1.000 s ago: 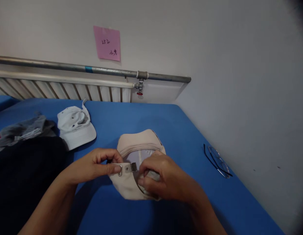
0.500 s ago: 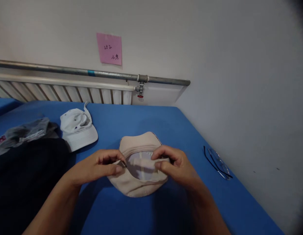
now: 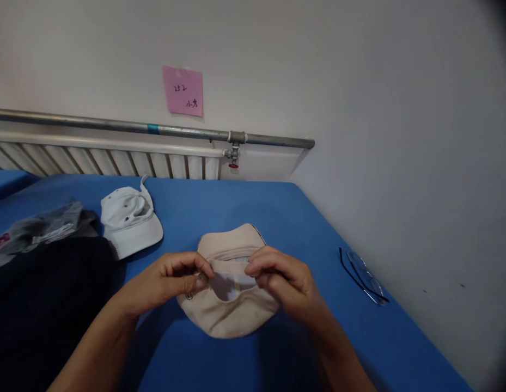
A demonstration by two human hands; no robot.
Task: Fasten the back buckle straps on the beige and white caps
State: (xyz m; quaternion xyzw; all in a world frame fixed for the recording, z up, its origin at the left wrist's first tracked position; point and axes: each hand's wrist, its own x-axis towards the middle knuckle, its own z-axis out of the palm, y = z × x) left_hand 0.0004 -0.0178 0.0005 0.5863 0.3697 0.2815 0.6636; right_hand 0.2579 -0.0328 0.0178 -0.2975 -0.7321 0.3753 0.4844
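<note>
Far left, a dark cloth fills the near corner of the blue bench, with a grey cloth bunched against its far edge; too soft in outline to say what either is. Just right of these, a white cap lies with its brim toward the near right and one strap end sticking up; likely set aside there to leave the middle free for handling. Behind, a radiator runs under a pipe, a pink note on the wall above. Centre: the beige cap rests on the bench, brim away from the wearer, back opening turned up and near. The bench seems to carry its weight, so both hands can attend to the back. Left hand narrow, thumb and fingertips pinching the left end of the strap; a metal ring shows below the thumb. The strap spans the opening, fairly straight, presumably because it is gripped at both ends. Right hand also narrow, fingers curled around the strap's right end; the exact contact is hidden behind the knuckles. Far right, well apart, glasses lie by the wall, perhaps put there out of elbow's way.
</note>
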